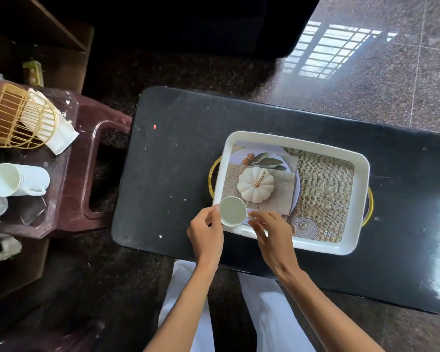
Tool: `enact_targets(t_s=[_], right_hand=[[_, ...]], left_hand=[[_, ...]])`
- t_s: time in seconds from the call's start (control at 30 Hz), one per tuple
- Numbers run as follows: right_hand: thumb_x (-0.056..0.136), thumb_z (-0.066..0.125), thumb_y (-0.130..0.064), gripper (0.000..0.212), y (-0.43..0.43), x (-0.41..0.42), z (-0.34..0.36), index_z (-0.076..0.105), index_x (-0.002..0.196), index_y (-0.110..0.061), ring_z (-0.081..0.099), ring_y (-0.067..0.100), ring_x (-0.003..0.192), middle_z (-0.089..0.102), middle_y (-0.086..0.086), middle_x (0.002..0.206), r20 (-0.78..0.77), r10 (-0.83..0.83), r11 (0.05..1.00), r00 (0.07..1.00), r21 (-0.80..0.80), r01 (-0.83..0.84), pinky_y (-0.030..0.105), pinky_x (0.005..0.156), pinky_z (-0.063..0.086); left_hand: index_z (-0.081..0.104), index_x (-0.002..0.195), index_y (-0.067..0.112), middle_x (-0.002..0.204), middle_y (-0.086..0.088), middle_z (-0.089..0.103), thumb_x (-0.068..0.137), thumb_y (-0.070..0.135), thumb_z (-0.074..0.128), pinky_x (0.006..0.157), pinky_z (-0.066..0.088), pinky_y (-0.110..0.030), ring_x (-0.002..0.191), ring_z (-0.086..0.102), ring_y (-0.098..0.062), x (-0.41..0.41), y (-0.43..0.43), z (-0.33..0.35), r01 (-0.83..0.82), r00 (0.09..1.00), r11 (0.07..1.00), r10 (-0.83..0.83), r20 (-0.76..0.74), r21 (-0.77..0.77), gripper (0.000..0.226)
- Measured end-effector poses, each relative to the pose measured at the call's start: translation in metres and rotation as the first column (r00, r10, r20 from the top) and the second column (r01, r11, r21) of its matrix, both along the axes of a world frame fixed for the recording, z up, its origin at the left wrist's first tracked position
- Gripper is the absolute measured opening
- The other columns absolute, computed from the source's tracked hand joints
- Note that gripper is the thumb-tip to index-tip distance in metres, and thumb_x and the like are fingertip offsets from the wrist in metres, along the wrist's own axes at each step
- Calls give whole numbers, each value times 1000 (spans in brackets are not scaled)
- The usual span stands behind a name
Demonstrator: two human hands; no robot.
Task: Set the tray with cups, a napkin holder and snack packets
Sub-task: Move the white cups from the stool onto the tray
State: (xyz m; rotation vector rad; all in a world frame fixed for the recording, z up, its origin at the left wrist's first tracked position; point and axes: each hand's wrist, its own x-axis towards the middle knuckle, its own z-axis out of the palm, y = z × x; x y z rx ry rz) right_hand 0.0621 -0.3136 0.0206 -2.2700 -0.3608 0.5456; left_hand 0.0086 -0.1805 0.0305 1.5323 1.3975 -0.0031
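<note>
A white rectangular tray (361, 179) with gold handles and a printed pumpkin picture lies on the black table (168, 158). A white paper cup (232, 211) stands upright at the tray's near left corner. My left hand (206, 232) grips the cup's left side. My right hand (272, 232) touches its right side with the fingertips. A stack of white cups (18, 179) lies on its side on the maroon stool (69, 174) at the left. A gold wire napkin holder (18, 118) with white napkins lies there too. No snack packets are clearly visible.
A dark cabinet stands at the far left behind the stool. A dark block rises beyond the table. Polished stone floor spreads to the right. White crumpled material (8, 247) lies by the stool's near edge.
</note>
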Motion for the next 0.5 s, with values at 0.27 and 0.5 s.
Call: enact_targets(t_s=[0.27,0.5], right_hand=[[88,71,-2,16,1,0,-3,74,103,-8,68,19,80,70,10,96,-32,8,999,999,-41,-10,27,75,54],[89,71,-5,23,-1,3,7,70,111,-11,66,16,89,68,5,107,-127,62,994,990,-85,-73,38,83,56]], left_hand=[[77,103,17,90,7,74,101,23,59,91,58,-36,97,70,-15,0,2,5,33,999,999,-33,-30,-10,19],[75,108,23,106,3,76,103,41,51,72,40,-15,113,54,-16,-5,16,16,211,971,977,-214,-107,-44,30]])
